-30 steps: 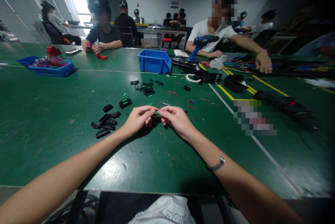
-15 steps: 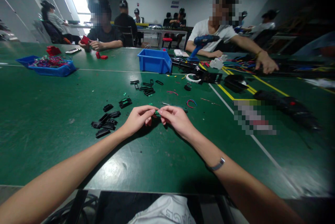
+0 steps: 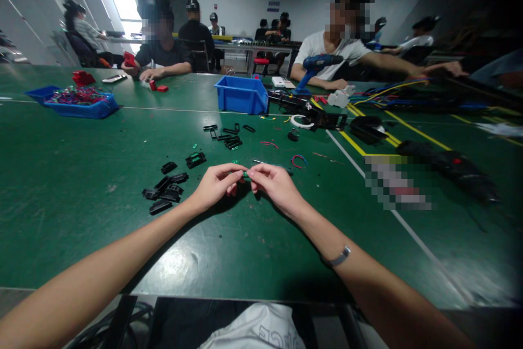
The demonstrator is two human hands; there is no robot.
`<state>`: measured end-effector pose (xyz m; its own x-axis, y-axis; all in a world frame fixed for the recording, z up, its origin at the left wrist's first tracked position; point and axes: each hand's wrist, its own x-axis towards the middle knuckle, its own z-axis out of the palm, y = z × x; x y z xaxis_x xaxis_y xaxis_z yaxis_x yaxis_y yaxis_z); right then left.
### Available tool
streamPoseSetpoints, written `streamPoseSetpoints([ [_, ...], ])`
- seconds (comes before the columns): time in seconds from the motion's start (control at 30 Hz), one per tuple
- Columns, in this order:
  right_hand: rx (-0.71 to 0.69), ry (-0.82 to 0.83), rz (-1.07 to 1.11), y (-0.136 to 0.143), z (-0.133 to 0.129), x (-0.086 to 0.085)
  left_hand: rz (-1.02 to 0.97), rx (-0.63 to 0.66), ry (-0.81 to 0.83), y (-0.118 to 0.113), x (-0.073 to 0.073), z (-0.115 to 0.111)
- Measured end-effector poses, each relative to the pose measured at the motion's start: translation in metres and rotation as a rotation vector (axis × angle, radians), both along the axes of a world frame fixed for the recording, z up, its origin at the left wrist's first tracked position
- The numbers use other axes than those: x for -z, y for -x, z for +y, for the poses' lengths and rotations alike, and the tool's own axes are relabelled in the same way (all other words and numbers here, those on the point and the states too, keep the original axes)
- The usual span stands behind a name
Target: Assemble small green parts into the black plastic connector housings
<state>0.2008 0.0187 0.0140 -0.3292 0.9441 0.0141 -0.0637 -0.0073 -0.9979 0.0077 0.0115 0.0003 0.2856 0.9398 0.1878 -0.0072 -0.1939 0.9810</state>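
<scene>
green, the small part [image 3: 245,174] is showing between the left hand [image 3: 214,185] and right hand [image 3: 274,184], which are pinching it over the table [image 3: 261,245], and an uneven squeeze could be sending it slipping from so narrow a hold.

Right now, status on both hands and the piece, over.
Left hand and right hand: both pinching small green piece. Piece mostly covered by the grip. Loose black parts lie left of the hands; no obstruction visible.

Left grip [image 3: 216,184] and right grip [image 3: 278,185] hide most of the green piece [image 3: 245,174]; 1 item [image 3: 398,188] on the desk [image 3: 81,175] is pixelated.
</scene>
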Motion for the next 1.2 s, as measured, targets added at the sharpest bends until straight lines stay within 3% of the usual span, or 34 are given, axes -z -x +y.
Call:
streamPoseSetpoints([
  [1.2, -0.018, -0.081, -0.02, -0.0007, -0.0001, 0.0023, 0.007, -0.01, 0.022, -0.0003, -0.0037, -0.0002],
])
